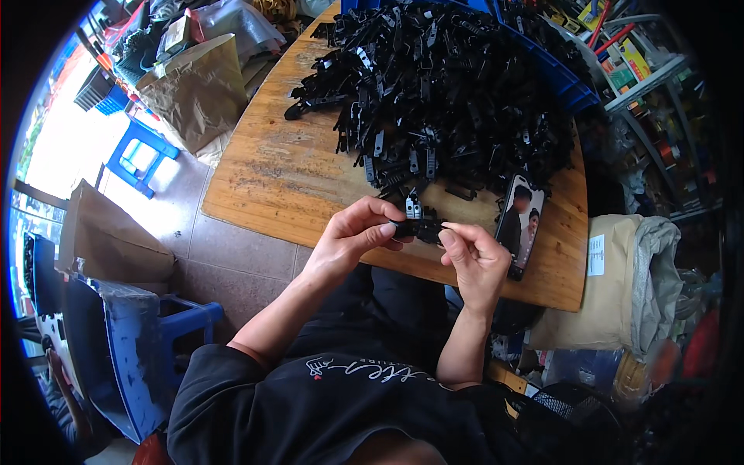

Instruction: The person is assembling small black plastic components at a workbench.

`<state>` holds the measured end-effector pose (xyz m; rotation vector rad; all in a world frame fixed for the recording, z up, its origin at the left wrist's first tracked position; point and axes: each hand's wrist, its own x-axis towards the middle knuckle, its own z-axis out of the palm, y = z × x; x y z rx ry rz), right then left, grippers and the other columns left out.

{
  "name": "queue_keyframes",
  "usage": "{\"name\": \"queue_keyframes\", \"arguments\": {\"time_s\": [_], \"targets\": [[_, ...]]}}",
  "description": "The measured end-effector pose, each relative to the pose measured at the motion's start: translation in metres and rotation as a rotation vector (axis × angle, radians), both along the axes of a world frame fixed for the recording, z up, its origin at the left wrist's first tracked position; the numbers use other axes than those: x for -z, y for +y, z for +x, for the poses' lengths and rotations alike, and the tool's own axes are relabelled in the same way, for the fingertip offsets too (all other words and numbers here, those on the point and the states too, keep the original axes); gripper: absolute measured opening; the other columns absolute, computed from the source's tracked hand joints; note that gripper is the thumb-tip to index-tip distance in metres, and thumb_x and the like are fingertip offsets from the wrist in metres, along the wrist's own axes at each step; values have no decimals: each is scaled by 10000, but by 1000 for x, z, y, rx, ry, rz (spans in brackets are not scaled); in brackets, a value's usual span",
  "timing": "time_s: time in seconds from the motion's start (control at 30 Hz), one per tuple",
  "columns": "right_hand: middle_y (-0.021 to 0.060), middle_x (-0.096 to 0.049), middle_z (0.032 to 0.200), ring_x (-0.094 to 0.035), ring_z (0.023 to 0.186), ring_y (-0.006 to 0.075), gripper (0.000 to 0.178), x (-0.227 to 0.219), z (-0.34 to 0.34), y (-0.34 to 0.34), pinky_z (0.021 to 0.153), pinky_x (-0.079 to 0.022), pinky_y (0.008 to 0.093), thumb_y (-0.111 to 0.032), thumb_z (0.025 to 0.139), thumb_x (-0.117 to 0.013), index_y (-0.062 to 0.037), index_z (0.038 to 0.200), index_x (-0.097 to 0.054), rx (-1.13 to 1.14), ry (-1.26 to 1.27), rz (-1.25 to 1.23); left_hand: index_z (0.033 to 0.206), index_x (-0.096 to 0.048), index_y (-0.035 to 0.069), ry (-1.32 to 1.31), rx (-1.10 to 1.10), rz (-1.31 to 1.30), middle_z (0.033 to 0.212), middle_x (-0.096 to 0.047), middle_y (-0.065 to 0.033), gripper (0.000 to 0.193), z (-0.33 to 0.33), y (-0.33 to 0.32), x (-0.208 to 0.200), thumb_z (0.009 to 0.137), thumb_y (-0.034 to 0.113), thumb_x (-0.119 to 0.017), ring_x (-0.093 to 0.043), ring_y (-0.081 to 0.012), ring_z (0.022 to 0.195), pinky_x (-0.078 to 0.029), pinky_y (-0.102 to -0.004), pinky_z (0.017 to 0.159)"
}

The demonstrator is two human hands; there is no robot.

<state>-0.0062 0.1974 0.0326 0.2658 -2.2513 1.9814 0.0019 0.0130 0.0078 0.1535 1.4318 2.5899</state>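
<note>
My left hand comes in over the near edge of the table and pinches one end of a small black clip-like part. At the other end, the fingertips of my right hand are closed on the same part, so it lies level between both hands. Its exact kind is too small and dark to make out. Just beyond it, a part with a shiny silver plate lies near the front of a big heap of similar black parts.
The heap covers much of the wooden table, with a blue crate behind it. A phone with a lit screen lies right of my hands. Blue stools and paper sacks stand left; another sack stands right.
</note>
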Motion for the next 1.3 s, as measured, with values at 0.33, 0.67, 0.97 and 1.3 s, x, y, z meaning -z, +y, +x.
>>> {"name": "queue_keyframes", "arguments": {"time_s": [0.33,0.67,0.97,1.3], "targets": [[15,-575,672,-517,562,51,208,11,6,-21,511,-401,184,-21,736,-696,20,932,-636,85,306,297,1012,-524,17,20,-82,-180,982,-589,-62,209,9,5,-4,823,68,-597,-567,-130,896,-432,-245,803],[78,-561,874,-523,821,239,186,13,-57,8,702,-445,330,-28,728,-643,1,907,-607,274,514,1009,1019,-525,10,-16,-213,-46,859,-599,-65,182,2,-24,5,845,54,-555,-586,-126,772,-468,-249,717],[48,-555,835,-492,681,117,282,0,-21,-4,643,-437,245,-21,727,-659,-23,997,-575,122,111,377,1085,-489,-15,-40,-196,-38,941,-602,-117,260,3,-15,4,831,13,-540,-591,-170,868,-473,-277,771],[61,-531,860,-579,654,107,250,6,11,-33,589,-505,204,-29,800,-630,25,993,-482,91,172,-250,1100,-493,-12,-46,-95,-5,967,-613,-109,286,13,12,-6,827,17,-572,-595,-164,868,-472,-280,797]]}}
